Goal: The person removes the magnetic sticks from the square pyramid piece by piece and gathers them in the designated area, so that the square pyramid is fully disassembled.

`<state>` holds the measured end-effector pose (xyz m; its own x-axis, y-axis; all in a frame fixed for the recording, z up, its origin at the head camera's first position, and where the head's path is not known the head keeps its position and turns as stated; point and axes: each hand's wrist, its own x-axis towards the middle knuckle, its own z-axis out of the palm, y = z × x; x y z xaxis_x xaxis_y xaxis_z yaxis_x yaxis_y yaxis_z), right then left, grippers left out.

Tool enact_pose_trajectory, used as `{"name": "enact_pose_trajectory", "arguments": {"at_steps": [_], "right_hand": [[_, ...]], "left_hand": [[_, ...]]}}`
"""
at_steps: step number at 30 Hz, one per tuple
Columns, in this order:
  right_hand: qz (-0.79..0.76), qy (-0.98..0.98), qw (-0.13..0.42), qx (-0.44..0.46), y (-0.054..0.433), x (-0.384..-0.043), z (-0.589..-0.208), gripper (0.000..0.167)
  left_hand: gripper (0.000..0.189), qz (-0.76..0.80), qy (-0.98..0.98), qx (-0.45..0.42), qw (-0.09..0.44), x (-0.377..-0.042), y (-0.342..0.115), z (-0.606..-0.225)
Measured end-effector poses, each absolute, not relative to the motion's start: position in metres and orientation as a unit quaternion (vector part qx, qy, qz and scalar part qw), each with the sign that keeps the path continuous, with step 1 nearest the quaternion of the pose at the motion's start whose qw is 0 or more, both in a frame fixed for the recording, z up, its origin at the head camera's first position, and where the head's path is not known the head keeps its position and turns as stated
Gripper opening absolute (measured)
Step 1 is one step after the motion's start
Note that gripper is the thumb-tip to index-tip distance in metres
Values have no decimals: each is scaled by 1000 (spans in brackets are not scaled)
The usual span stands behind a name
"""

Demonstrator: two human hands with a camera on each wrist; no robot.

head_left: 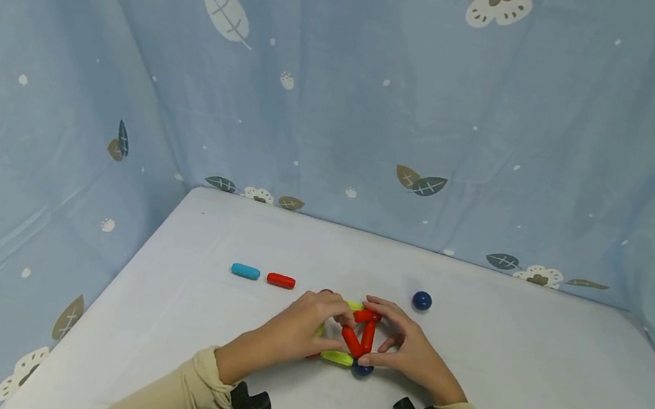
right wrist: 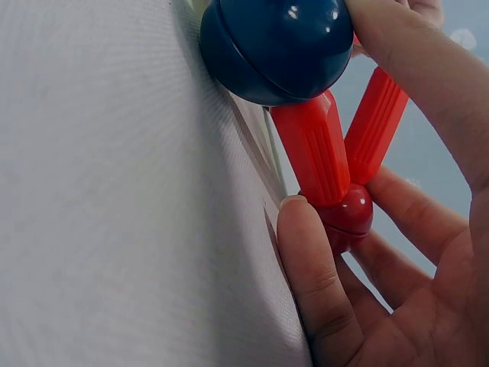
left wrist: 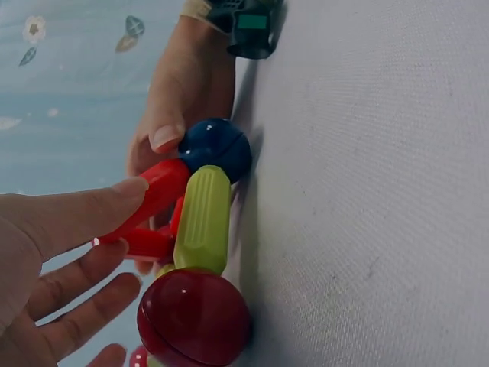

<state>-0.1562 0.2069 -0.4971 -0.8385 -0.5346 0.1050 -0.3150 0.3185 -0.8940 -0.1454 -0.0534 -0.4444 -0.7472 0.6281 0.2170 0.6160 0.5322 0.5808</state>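
Note:
My left hand point(head_left: 310, 322) pinches raised red rods point(left wrist: 159, 187) between thumb and fingers. These belong to a ball-and-rod frame of toy magnetic pieces lying on the table. My right hand point(head_left: 409, 352) steadies the frame's right side, thumb on a blue ball point(right wrist: 279, 46) and other fingers around a red ball point(right wrist: 355, 210). Between those two balls runs another red rod point(head_left: 368, 336). Yellow-green rods point(left wrist: 203, 222) form other sides, one joining the blue ball to a dark red ball point(left wrist: 195, 317). The left hand hides part of the frame in the head view.
A loose blue ball point(head_left: 421, 301) lies beyond my right hand. Farther left are a light blue rod point(head_left: 245, 271) and a loose red rod point(head_left: 281, 281). Blue patterned cloth point(head_left: 347, 91) hangs behind the white table point(head_left: 564, 392).

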Motion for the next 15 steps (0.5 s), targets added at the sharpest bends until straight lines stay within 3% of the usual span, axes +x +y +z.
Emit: {"name": "enact_pose_trajectory", "arguments": {"at_steps": [15], "right_hand": [[-523, 805, 109, -257, 206, -156, -497, 82]], "left_hand": [[24, 341, 865, 366, 40, -145, -49, -453]]}}
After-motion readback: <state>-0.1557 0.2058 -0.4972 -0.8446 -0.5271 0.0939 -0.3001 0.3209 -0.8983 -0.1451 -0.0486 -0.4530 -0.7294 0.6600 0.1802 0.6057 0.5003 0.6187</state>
